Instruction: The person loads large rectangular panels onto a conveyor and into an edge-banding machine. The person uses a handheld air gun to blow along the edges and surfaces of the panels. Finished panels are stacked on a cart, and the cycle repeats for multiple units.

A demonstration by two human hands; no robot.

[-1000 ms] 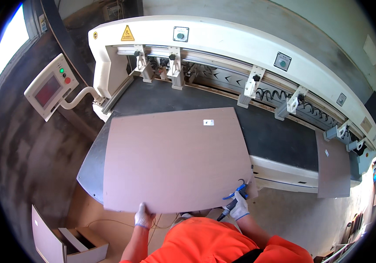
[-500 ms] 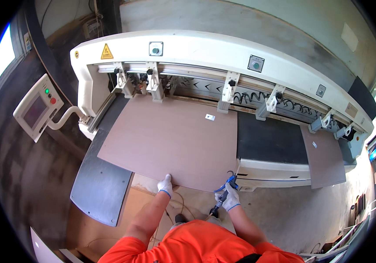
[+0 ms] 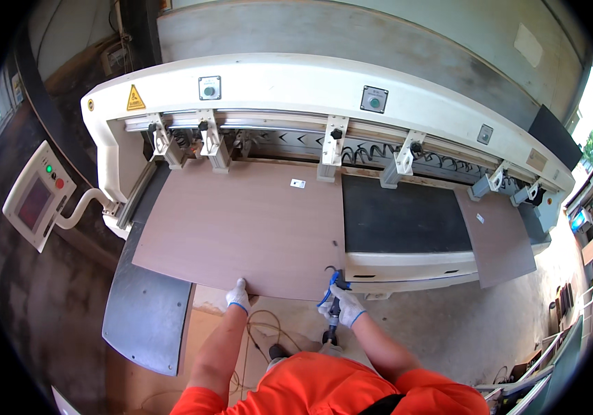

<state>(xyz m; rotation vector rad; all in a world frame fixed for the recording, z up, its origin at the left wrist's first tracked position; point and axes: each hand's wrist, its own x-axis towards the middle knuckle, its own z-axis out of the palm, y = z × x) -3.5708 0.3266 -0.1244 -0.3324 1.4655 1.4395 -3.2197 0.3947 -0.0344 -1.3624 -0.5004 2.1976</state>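
Observation:
A large brown board (image 3: 248, 225) lies flat on the bed of a long white machine (image 3: 310, 86), its far edge under the machine's clamps. My left hand (image 3: 238, 297), in a white glove, presses on the board's near edge. My right hand (image 3: 343, 304), also gloved, is at the board's near right corner and grips a dark tool with a blue hose (image 3: 331, 312). A small white label (image 3: 298, 183) sits near the board's far edge.
A second, smaller brown board (image 3: 500, 235) lies at the right end of the bed, past a black mat (image 3: 403, 218). A control panel on an arm (image 3: 33, 204) stands at the left. A dark grey plate (image 3: 144, 318) hangs off the machine's left front. Cables lie on the floor.
The board has slid away from me into the machine, under the clamps. Both hands followed its near edge forward, and my view has moved closer to the machine.

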